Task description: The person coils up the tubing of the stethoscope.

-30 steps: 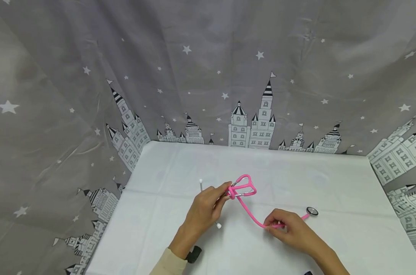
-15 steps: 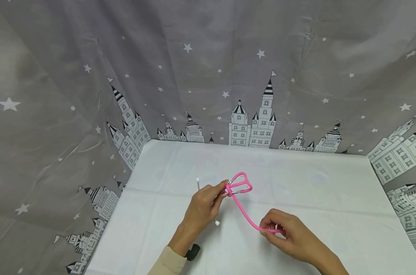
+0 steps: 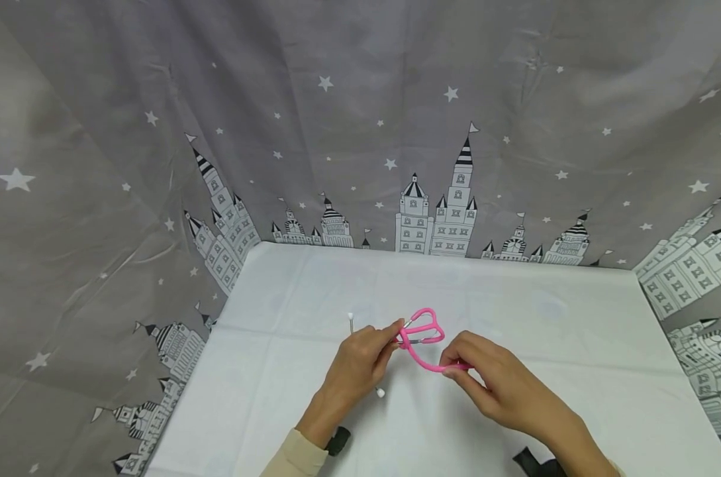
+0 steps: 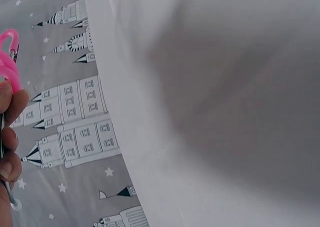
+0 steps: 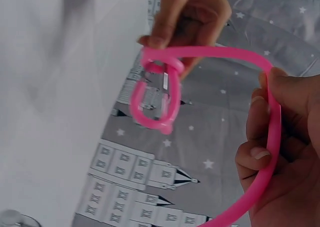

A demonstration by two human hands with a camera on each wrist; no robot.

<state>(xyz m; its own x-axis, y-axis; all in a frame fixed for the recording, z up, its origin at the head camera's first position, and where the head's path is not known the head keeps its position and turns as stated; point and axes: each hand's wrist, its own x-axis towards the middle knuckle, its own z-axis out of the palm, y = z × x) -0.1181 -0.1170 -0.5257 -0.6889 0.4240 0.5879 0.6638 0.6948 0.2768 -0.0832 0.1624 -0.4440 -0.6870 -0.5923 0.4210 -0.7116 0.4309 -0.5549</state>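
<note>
A pink stethoscope (image 5: 215,52) is held between both hands above the white table. My left hand (image 3: 354,364) pinches its metal ear tubes where the pink tubing wraps round them. White ear tips (image 3: 381,393) stick out on either side of that hand, and one ear tip (image 4: 16,205) shows in the left wrist view. Beyond the fingertips the forked pink part forms a loop (image 5: 135,107). My right hand (image 3: 503,384) pinches the long tubing to the right, which bows between the hands. The chest piece is hidden in the head view.
A white cloth (image 3: 575,318) covers the table. Behind and beside it hangs a grey curtain (image 3: 336,132) printed with castles and stars. Dark straps (image 3: 338,441) show at the wrists. A shiny rounded object (image 5: 15,219) is cut off at the right wrist view's corner.
My right hand has moved up and left, closer to the left hand, and the tubing between them bends more. The chest piece, visible a second ago, has gone from the head view.
</note>
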